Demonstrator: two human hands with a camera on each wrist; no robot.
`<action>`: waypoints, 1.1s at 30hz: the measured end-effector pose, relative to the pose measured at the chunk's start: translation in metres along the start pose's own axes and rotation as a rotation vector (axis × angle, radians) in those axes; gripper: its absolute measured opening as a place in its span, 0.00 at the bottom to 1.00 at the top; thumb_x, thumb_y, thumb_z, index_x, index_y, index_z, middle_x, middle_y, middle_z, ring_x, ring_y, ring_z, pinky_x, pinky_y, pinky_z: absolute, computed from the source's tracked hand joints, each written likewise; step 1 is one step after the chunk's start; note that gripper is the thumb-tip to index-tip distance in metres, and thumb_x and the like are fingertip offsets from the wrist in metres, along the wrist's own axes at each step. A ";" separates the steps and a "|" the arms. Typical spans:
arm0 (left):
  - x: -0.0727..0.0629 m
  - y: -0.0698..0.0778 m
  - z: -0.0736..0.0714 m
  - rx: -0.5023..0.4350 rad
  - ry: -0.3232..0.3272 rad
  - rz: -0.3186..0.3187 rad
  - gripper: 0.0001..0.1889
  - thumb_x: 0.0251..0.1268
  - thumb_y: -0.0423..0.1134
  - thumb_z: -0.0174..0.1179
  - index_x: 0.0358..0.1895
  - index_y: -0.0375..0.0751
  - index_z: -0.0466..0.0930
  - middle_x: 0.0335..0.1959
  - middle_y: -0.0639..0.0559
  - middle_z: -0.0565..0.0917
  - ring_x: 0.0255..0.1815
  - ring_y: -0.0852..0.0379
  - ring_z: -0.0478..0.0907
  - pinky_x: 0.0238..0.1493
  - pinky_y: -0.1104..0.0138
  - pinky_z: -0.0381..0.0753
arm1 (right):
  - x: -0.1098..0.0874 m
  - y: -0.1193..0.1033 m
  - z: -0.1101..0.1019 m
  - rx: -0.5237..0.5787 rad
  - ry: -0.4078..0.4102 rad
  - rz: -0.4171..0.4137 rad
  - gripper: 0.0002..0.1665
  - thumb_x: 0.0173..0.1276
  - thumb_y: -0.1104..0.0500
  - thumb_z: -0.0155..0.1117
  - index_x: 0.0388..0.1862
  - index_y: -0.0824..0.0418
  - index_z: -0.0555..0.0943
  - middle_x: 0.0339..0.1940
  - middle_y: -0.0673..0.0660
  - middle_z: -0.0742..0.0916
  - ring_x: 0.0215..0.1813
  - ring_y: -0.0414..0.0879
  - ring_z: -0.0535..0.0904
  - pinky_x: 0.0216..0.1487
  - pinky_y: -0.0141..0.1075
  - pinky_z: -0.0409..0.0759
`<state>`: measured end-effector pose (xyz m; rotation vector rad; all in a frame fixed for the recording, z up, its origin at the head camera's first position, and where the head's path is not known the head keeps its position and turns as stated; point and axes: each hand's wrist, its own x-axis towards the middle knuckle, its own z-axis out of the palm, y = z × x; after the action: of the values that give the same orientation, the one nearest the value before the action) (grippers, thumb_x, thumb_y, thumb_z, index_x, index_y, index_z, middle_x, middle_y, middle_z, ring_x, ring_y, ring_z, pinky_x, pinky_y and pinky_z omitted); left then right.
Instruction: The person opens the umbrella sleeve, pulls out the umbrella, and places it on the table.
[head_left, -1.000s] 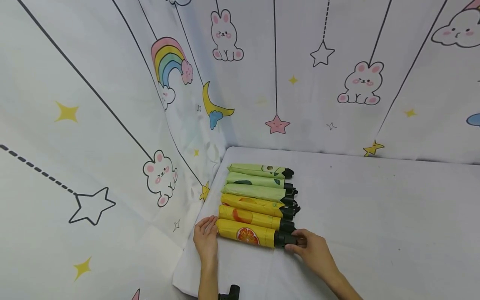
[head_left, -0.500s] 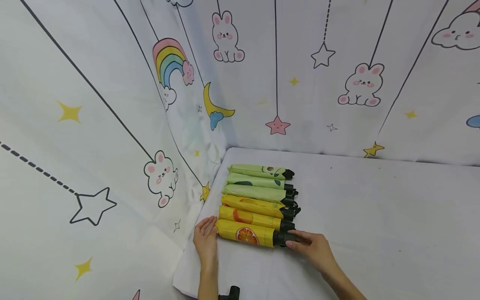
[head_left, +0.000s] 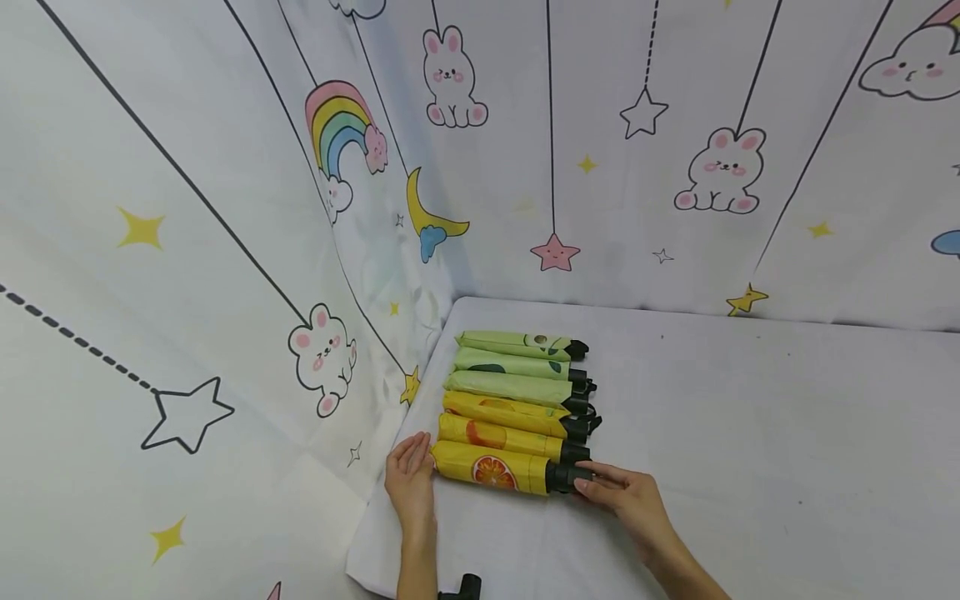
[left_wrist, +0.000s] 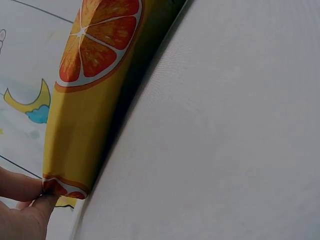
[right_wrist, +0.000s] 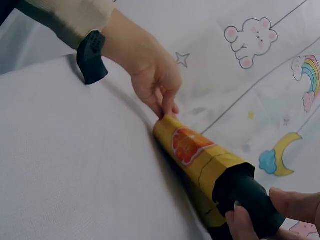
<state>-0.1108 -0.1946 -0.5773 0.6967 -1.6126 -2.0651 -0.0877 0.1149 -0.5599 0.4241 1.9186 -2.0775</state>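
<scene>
A folded yellow umbrella (head_left: 491,468) with an orange-slice print lies nearest to me in a row, its black handle (right_wrist: 252,205) to the right. At its left end, my left hand (head_left: 411,483) pinches the cloth tip between thumb and fingers, as the left wrist view shows with the umbrella (left_wrist: 80,135) close up. My right hand (head_left: 628,500) grips the black handle with thumb and fingertips. Directly behind lie a yellow umbrella with a mango-like print (head_left: 510,436) and another yellow umbrella (head_left: 502,410).
Three light green umbrellas, among them the farthest one (head_left: 502,342), continue the row toward the back. All handles point right. The white-covered table (head_left: 750,467) extends right. A printed cloth wall (head_left: 600,192) borders the back and left. A black wrist strap device (right_wrist: 92,57) sits on the left wrist.
Almost nothing differs. My right hand has shifted its fingers slightly on the handle, and the nearest umbrella has moved a hair to the left. The left hand stays at the tip.
</scene>
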 end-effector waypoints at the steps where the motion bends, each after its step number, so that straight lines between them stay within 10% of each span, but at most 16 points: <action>1: 0.000 0.000 0.000 -0.007 -0.001 0.002 0.22 0.70 0.15 0.55 0.65 0.28 0.69 0.66 0.32 0.78 0.69 0.42 0.78 0.59 0.69 0.82 | 0.000 0.000 0.000 0.025 -0.007 0.006 0.28 0.64 0.62 0.79 0.62 0.69 0.84 0.52 0.65 0.90 0.48 0.51 0.90 0.48 0.39 0.89; 33: 0.001 0.000 0.001 -0.056 -0.005 0.020 0.22 0.70 0.15 0.55 0.64 0.27 0.69 0.65 0.32 0.79 0.67 0.44 0.80 0.61 0.69 0.81 | -0.009 -0.010 -0.012 0.154 -0.005 0.015 0.29 0.64 0.65 0.78 0.63 0.72 0.83 0.70 0.73 0.78 0.48 0.58 0.91 0.52 0.44 0.88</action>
<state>-0.1127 -0.1943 -0.5776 0.6541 -1.5519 -2.0905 -0.0828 0.1276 -0.5477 0.4648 1.7540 -2.2226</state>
